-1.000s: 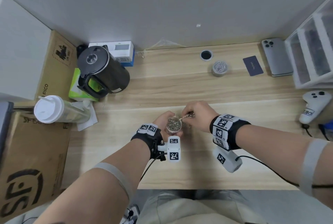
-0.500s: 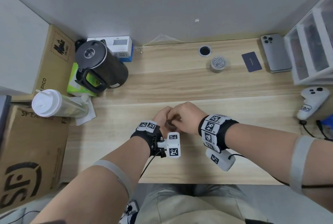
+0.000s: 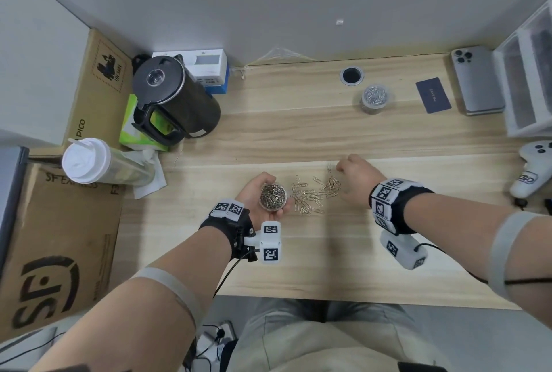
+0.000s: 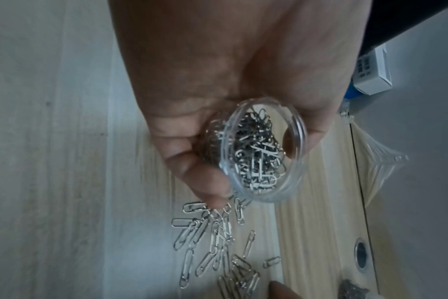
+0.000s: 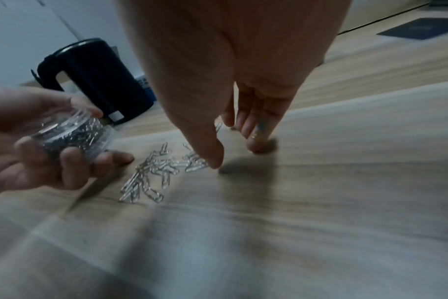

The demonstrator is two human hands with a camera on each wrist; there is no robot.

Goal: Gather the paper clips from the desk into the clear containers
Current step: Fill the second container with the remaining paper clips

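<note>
Item: loose paper clips (image 3: 313, 196), heaped mid-desk (image 3: 388, 138) toward its front edge, between both hands. Left hand (image 3: 263, 201) grasped the clear container (image 3: 273, 196), mouth up, just beside the heap. Right hand (image 3: 354, 180), fingers extended and empty, touched the heap's right side; nearer.

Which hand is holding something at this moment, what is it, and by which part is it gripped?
The left hand holds the clear container of paper clips, fingers and thumb wrapped round its side wall, mouth open. The right hand holds nothing; its fingertips reach down to the desk.
</note>
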